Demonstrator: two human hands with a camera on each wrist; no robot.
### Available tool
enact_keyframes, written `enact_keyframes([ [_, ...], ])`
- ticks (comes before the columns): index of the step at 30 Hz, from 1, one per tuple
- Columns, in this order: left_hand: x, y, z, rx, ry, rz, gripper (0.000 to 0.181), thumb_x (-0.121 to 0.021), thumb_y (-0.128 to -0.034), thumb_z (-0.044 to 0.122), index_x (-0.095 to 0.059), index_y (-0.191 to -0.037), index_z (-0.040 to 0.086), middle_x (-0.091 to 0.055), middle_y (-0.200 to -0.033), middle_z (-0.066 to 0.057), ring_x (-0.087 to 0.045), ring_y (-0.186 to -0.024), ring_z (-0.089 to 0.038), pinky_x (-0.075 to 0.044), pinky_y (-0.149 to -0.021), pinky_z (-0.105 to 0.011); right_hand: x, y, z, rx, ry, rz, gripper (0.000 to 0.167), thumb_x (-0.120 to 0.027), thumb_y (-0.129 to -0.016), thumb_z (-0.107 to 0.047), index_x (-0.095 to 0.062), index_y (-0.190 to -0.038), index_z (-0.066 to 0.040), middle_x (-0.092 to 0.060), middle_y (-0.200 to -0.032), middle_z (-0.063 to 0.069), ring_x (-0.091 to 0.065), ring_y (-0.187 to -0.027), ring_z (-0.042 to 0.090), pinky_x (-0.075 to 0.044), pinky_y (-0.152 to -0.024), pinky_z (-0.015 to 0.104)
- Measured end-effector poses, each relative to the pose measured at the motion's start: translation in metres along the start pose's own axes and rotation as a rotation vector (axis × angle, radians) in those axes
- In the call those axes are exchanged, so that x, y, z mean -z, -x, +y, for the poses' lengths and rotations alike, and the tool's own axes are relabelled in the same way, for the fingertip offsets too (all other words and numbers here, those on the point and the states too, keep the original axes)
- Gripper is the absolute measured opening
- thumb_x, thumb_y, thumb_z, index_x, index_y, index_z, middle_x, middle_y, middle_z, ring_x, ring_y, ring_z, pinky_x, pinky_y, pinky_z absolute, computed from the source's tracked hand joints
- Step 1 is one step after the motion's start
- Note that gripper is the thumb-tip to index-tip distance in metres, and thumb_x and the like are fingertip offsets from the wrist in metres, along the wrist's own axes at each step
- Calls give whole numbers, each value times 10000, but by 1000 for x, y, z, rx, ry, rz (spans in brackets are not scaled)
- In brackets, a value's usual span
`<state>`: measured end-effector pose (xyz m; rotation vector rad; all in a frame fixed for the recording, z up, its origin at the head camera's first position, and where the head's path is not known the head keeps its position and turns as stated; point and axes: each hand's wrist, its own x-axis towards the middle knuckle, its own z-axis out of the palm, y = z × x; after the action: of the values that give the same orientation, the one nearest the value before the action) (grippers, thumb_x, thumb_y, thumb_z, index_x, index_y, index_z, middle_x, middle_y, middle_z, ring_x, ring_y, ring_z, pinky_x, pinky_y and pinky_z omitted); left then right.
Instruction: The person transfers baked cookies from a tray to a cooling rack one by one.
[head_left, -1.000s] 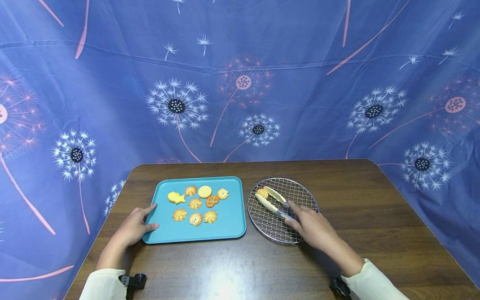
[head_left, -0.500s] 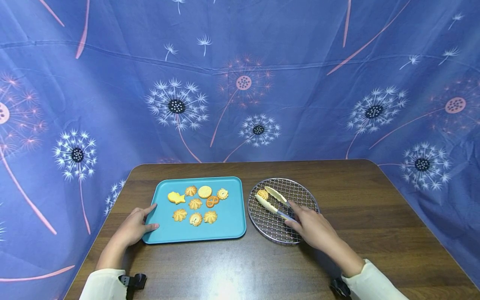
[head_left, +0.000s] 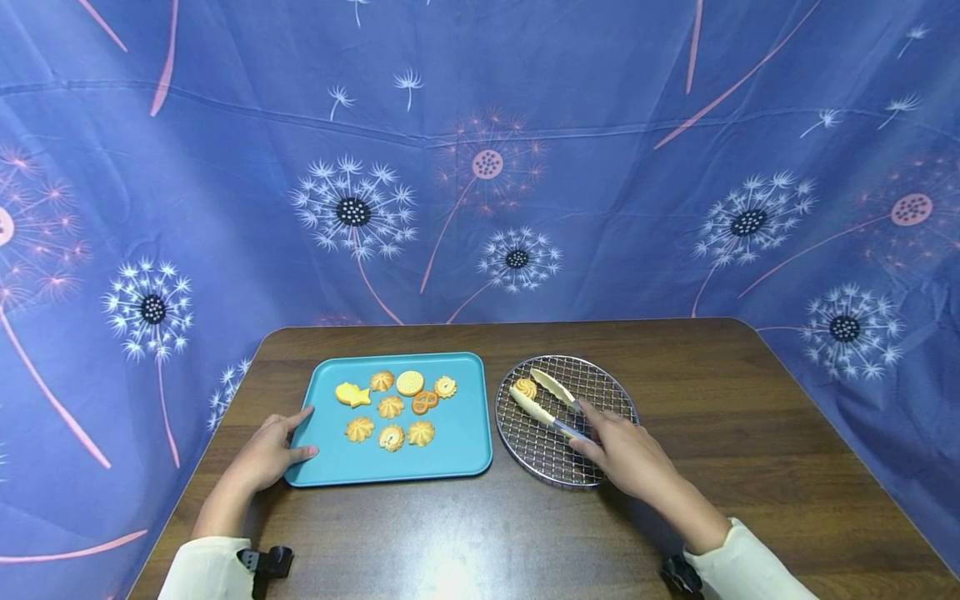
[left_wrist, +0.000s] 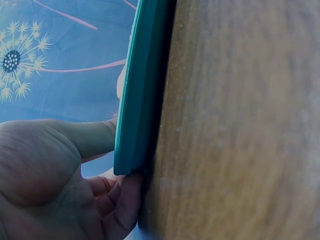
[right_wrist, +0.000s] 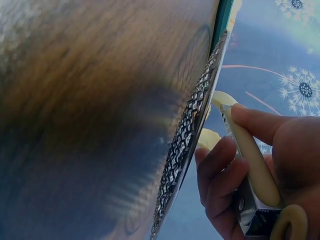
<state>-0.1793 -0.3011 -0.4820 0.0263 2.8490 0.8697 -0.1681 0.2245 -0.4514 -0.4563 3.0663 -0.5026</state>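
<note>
My left hand [head_left: 268, 451] holds the left edge of a blue tray [head_left: 459, 454], thumb over the rim and fingers curled below it in the left wrist view. Several cookies lie on the tray, among them a fish-shaped one [head_left: 352, 395] and a pretzel [head_left: 424, 403]. To the right, my right hand [head_left: 632, 457] grips tongs [head_left: 558, 425] with cream tips over a round wire rack [head_left: 611, 400]. The tongs stand spread, their tips on either side of a swirl cookie [head_left: 526, 387] on the rack. The upper tip is apart from it; contact with the lower tip is unclear.
Tray and rack stand side by side on a brown wooden table [head_left: 705, 383], a narrow gap between them. Behind the table hangs a blue cloth [head_left: 600, 183] with dandelion prints.
The tongs have spread a little wider, the upper tip moving away from the swirl cookie, which stays on the rack. My left hand and the tray have not moved.
</note>
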Motion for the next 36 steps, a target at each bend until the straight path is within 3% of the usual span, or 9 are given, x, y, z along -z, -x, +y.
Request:
enact_keyframes([
  [7,1,0,1,3,-12,-1,734,-771,-927,148,-408,-1527,-70,-504,-1013,-176,-470,-840,-250,-392,-721,-370,2,1,-3,9,-19,-1,717,-724,-968,-350,-454,-1538,-8,-566,-849,2,-486,-654,128,-482,-617,385],
  [13,1,0,1,-1,-13,-1,735,-773,-926,147,-409,-1526,-72,-499,-999,-172,-468,-834,-250,-387,-711,-367,3,1,-5,20,-21,3,726,-732,-962,-347,-453,-1535,1,-578,-847,5,-507,-675,131,-502,-647,402],
  [18,2,-1,2,17,-8,-12,737,-766,-934,158,-400,-1535,-61,-493,-1004,-172,-465,-843,-255,-385,-715,-369,4,2,-7,26,-8,13,731,-740,-954,-351,-460,-1530,2,-629,-905,55,-612,-781,214,-549,-778,520],
  [23,3,-1,2,16,-8,-15,738,-766,-934,156,-398,-1536,-62,-492,-1005,-173,-464,-843,-254,-387,-717,-371,3,2,-10,21,-5,9,730,-733,-957,-367,-461,-1534,-11,-633,-919,61,-643,-849,264,-545,-817,548],
  [26,2,-1,1,12,-10,-14,740,-768,-932,157,-400,-1535,-63,-493,-1004,-172,-463,-840,-253,-387,-716,-370,3,3,-12,22,-6,16,731,-728,-962,-370,-455,-1539,-13,-680,-1035,146,-674,-989,375,-527,-888,600],
  [30,2,0,1,12,-11,-13,740,-768,-933,161,-400,-1535,-61,-492,-1002,-171,-463,-837,-251,-386,-715,-370,2,4,-12,25,-13,21,730,-720,-966,-369,-448,-1542,-12,-644,-1259,299,-600,-1197,506,-453,-990,661],
  [36,1,1,0,22,-4,-16,743,-769,-933,161,-398,-1538,-57,-489,-999,-170,-463,-840,-253,-385,-712,-367,-2,5,-13,36,-11,29,759,-738,-950,-375,-439,-1548,-15,-679,-1189,242,-624,-1167,469,-456,-985,658],
])
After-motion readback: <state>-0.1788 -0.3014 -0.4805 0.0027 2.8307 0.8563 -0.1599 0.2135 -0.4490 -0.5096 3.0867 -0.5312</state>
